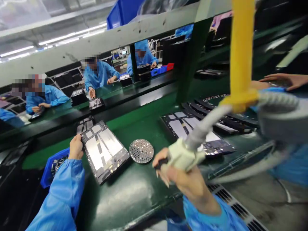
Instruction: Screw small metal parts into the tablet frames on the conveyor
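My left hand [76,147] grips the left edge of an opened tablet chassis [104,150] that lies on the green belt [134,195], its inner plates and cables facing up. My right hand [179,178] is closed around the handle of a cream-coloured electric screwdriver [184,154], whose grey cable [209,123] runs up to a yellow hanging strap [241,57]. A round metal dish of small screws [141,150] sits on the belt between my hands. Both my arms wear blue sleeves.
Another opened tablet [192,126] lies to the right, with several more behind it. A blue bin [51,166] of parts sits at my left. Another person's hand [284,80] reaches in at far right. Workers in blue coats sit across the line.
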Demonstrator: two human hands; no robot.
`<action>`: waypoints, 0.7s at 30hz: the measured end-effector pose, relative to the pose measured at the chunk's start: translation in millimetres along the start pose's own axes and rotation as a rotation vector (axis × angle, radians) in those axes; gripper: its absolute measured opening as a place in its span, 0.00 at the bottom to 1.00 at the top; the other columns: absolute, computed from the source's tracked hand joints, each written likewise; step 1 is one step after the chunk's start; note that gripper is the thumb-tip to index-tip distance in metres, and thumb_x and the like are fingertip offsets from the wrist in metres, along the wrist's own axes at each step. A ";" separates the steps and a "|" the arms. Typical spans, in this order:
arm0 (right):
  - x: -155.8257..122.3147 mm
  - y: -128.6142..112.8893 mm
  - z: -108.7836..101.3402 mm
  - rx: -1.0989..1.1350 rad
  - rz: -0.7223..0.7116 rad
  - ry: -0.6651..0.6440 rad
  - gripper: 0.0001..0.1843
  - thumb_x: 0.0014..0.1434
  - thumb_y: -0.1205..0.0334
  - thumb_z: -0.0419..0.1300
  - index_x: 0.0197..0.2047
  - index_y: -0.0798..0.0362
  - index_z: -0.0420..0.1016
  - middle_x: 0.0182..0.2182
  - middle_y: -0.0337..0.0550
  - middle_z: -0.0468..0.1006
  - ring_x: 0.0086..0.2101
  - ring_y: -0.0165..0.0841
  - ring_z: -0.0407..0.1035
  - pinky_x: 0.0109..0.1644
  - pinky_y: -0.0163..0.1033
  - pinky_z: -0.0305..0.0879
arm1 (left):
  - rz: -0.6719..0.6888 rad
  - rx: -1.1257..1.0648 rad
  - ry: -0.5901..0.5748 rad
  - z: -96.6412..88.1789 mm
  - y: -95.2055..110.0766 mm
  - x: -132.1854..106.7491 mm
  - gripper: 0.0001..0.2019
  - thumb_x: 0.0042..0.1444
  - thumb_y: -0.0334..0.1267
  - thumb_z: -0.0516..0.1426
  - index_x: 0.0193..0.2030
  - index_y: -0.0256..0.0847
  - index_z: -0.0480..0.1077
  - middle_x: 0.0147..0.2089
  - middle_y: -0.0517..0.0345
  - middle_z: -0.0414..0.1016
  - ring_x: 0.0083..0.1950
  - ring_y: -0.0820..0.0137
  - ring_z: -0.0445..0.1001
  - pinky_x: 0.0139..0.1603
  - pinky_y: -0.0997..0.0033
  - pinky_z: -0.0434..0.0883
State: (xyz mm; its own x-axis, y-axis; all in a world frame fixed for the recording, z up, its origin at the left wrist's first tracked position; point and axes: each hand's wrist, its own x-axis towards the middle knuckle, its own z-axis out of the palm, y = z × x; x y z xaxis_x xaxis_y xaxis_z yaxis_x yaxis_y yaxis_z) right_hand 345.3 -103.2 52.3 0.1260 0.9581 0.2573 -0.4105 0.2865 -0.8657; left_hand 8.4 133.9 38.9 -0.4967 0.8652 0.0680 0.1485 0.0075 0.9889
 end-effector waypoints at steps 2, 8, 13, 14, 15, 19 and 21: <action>36.7 0.5 4.3 -0.066 -0.054 0.080 0.17 0.56 0.46 0.74 0.35 0.50 0.77 0.21 0.33 0.72 0.18 0.27 0.62 0.23 0.37 0.64 | -0.031 0.085 -0.022 -8.8 -28.3 -9.0 0.10 0.52 0.42 0.56 0.36 0.39 0.74 0.30 0.54 0.77 0.36 0.62 0.78 0.48 0.60 0.78; 101.9 46.2 31.1 -0.082 -0.049 0.215 0.22 0.51 0.45 0.73 0.21 0.51 0.73 0.11 0.32 0.65 0.15 0.27 0.62 0.22 0.37 0.65 | 0.047 0.354 -0.169 -1.4 -68.3 -23.1 0.11 0.53 0.44 0.56 0.33 0.41 0.76 0.38 0.46 0.82 0.48 0.52 0.79 0.60 0.50 0.74; 91.4 83.5 27.2 -0.107 0.019 0.238 0.21 0.51 0.45 0.73 0.22 0.51 0.73 0.14 0.33 0.68 0.14 0.27 0.61 0.21 0.37 0.65 | 0.201 0.533 -0.243 -7.8 -58.4 -31.6 0.16 0.53 0.45 0.56 0.42 0.40 0.77 0.51 0.40 0.81 0.59 0.47 0.75 0.71 0.44 0.64; 88.4 86.1 25.3 -0.123 0.023 0.230 0.21 0.52 0.45 0.73 0.23 0.50 0.73 0.14 0.33 0.68 0.15 0.27 0.61 0.22 0.38 0.67 | 0.277 0.598 -0.255 -13.4 -52.3 -36.4 0.18 0.54 0.47 0.55 0.46 0.39 0.77 0.54 0.39 0.80 0.60 0.47 0.74 0.72 0.44 0.64; 86.0 87.4 23.8 -0.137 0.020 0.224 0.21 0.52 0.45 0.73 0.22 0.50 0.72 0.13 0.32 0.67 0.15 0.28 0.62 0.24 0.39 0.68 | 0.370 0.680 -0.267 -21.1 -45.2 -41.2 0.20 0.55 0.49 0.54 0.48 0.39 0.76 0.56 0.39 0.79 0.61 0.47 0.74 0.71 0.44 0.65; 84.0 86.8 22.0 -0.147 -0.003 0.238 0.22 0.52 0.46 0.72 0.21 0.49 0.69 0.13 0.31 0.66 0.15 0.28 0.62 0.28 0.41 0.72 | 0.591 1.064 -0.164 -73.0 -19.7 -42.8 0.24 0.60 0.55 0.46 0.44 0.42 0.75 0.49 0.40 0.80 0.53 0.46 0.76 0.57 0.45 0.74; 84.9 86.6 22.2 -0.151 -0.001 0.249 0.22 0.53 0.46 0.72 0.21 0.49 0.69 0.13 0.31 0.67 0.15 0.29 0.63 0.29 0.41 0.73 | 0.487 1.178 -0.022 -105.8 -19.7 -27.8 0.25 0.60 0.56 0.44 0.42 0.43 0.76 0.48 0.42 0.80 0.53 0.45 0.77 0.53 0.45 0.73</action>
State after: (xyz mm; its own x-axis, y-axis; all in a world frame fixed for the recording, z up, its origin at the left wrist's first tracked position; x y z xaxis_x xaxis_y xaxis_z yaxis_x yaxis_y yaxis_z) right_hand 300.4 3.0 8.7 0.3517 0.9221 0.1614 -0.2734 0.2661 -0.9244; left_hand -71.2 56.7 31.6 -0.1647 0.9120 0.3756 0.9823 0.1171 0.1464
